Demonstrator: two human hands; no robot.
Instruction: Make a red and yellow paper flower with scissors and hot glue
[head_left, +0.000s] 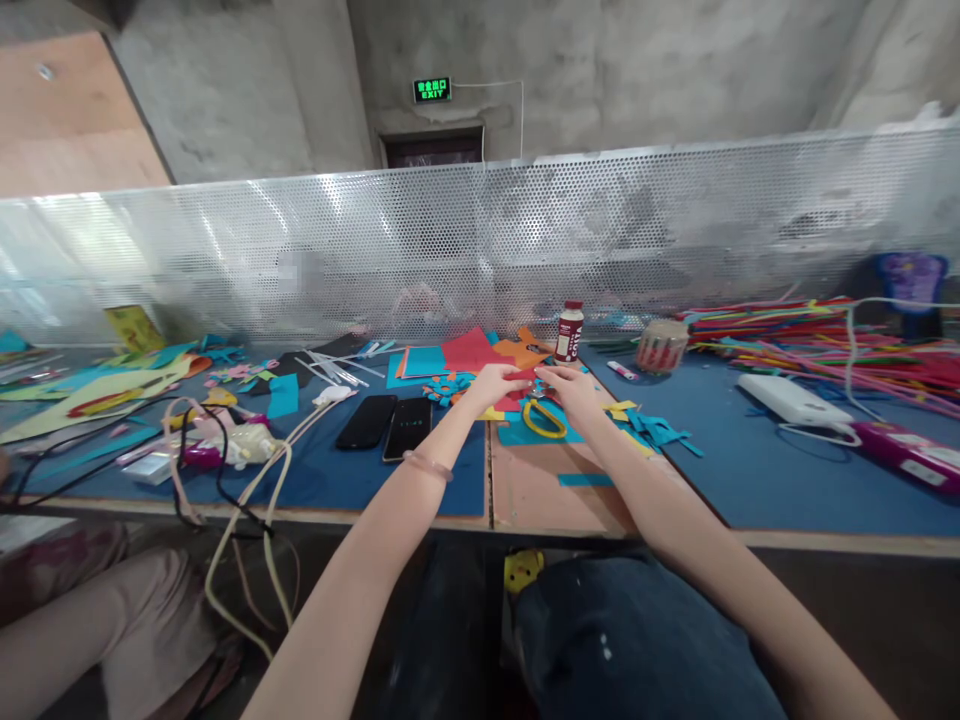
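1. The left hand [491,385] and right hand [574,390] met at mid-desk, their fingers pinched on a small red piece [523,378] held between them, just above the desk [787,490].
2. Yellow scissors [544,420] lay unheld at 6 o'clock, just beside the hands, on a teal sheet [517,437].
3. Teal cut-outs [660,432] at 3 o'clock and a teal flower [448,386] at 9 o'clock suggested that some cutting was done.
4. Whole sheets [450,355] stacked at 11 o'clock looked uncut, so I judged much paper was left.
5. Two phones [386,425] lay farther out at 9 o'clock, and a bottle [569,332] stood at 1 o'clock.
6. A power bank [795,400] and coloured sticks [817,335] lay well apart at 3 o'clock.
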